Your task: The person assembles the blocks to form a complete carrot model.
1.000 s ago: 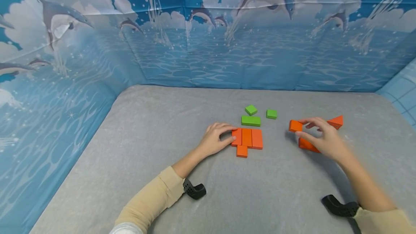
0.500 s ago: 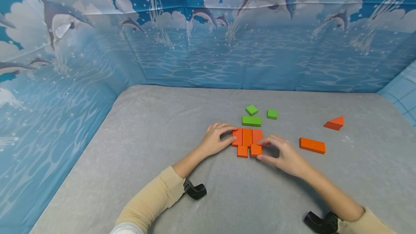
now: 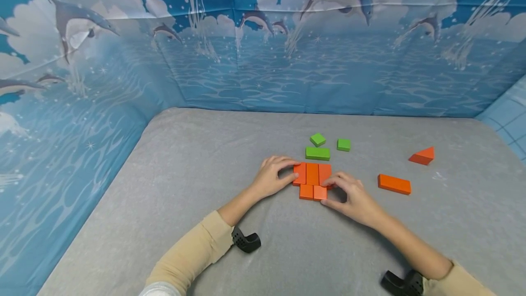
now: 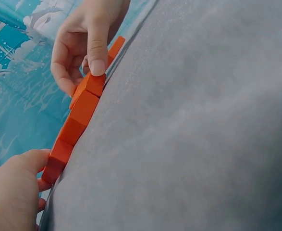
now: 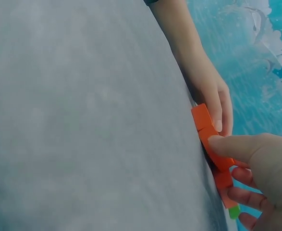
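In the head view, several orange blocks lie flat together on the grey cloth. Three tall ones form a row, and two small square ones sit side by side against its near edge. My right hand (image 3: 354, 198) pinches the right small square block (image 3: 319, 192) between thumb and index finger. That block meets the left small square block (image 3: 306, 191). My left hand (image 3: 273, 175) holds the leftmost tall block (image 3: 300, 173), its index finger at the far corner and thumb lower on the left side. In the left wrist view, the right thumb (image 4: 98, 66) is on the block's near face.
Behind the orange row lie a long green block (image 3: 318, 153), a tilted green square (image 3: 318, 139) and another green square (image 3: 344, 145). To the right are a long orange block (image 3: 394, 184) and an orange triangular block (image 3: 423, 155). A dolphin-print curtain (image 3: 263, 72) borders the table.
My right hand has brought the small orange square block in from the right and slid it left against the other small square. My left hand has stayed at the row's left edge.
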